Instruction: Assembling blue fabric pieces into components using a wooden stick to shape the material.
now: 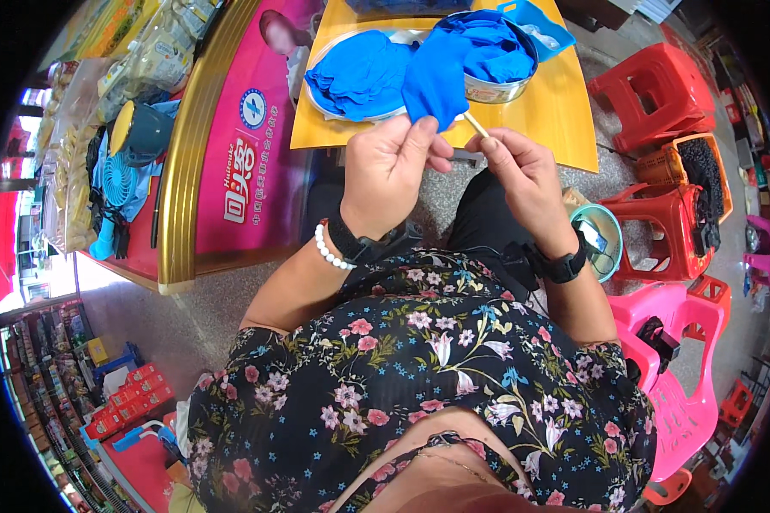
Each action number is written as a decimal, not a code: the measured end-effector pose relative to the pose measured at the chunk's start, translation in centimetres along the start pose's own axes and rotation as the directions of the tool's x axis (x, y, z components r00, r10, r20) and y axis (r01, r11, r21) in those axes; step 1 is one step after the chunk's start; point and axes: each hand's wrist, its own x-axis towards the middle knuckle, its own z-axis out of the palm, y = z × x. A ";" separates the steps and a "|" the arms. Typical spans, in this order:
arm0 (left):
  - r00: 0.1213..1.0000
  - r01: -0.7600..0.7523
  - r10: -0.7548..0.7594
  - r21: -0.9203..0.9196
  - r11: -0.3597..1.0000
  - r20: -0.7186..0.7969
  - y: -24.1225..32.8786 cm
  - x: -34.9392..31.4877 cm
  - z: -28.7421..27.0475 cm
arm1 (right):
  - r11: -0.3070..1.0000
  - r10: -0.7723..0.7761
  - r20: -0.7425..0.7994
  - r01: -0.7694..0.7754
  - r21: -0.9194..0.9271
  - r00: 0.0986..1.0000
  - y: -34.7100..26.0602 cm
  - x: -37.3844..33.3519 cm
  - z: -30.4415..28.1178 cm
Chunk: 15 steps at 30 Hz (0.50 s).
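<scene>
My left hand (385,175) pinches the lower edge of a thin bright blue piece of fabric (436,84) between thumb and fingers. The fabric stretches up toward the round tin (494,91). A slim pale tan stick (476,125) is gripped in my right hand (524,175), its far end meeting the blue piece. Inside the tin sits a crumpled heap of the same blue fabric (500,61). Left of it, a stack of blue fabric pieces (361,75) covers most of a white plate (314,96). Whether the stick is fastened to the fabric, I cannot tell.
Plate and tin stand on a yellow table (565,111), beside a small blue basket (546,24). On the left is a pink, gold-edged counter (257,154) with bags, a mug (141,132) and a small fan (118,179). Red stools (654,90), a pink chair (689,402) and a bin (606,224) stand right.
</scene>
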 end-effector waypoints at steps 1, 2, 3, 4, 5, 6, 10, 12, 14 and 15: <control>0.999 -0.040 0.039 0.069 0.997 0.018 -0.1 -0.2 0.1 | 0.999 0.035 -0.035 -0.034 0.036 0.999 0.3 0.3 -0.3; 0.999 -0.041 0.040 0.069 0.997 0.019 0.0 -0.4 0.2 | 0.995 0.071 -0.069 -0.066 0.074 0.995 0.5 0.4 -0.5; 0.998 -0.052 0.048 0.113 0.992 0.038 0.3 -0.6 0.3 | 0.992 0.086 -0.087 -0.077 0.098 0.993 -0.3 0.6 -0.4; 0.997 -0.064 0.055 0.156 0.986 0.058 0.5 -0.7 0.4 | 0.992 0.085 -0.084 -0.077 0.099 0.993 -0.1 0.5 -0.5; 0.999 -0.018 0.015 0.095 0.995 0.041 0.1 -0.6 0.1 | 0.989 0.092 -0.071 -0.083 0.123 0.993 0.1 0.5 -0.5; 0.999 -0.019 0.015 0.094 0.995 0.042 0.1 -0.5 0.0 | 0.985 0.099 -0.063 -0.089 0.145 0.993 0.1 0.4 -0.7; 0.999 0.026 -0.026 -0.008 1.000 -0.019 0.1 0.0 -0.8 | 0.998 0.063 -0.023 -0.062 0.026 0.998 0.1 0.1 -0.7; 1.000 0.000 0.000 0.022 1.000 -0.011 0.5 0.2 -0.8 | 0.998 -0.028 0.048 0.031 -0.055 0.998 -0.1 -0.2 -0.4; 1.000 0.001 -0.001 0.025 1.000 -0.004 0.6 0.4 -1.1 | 0.994 -0.044 0.051 0.049 -0.095 0.998 -0.3 -0.4 -0.2; 1.000 0.009 -0.008 0.031 0.999 -0.022 0.8 0.4 -1.1 | 0.990 -0.031 0.073 0.040 -0.135 0.997 -0.3 -0.5 -0.1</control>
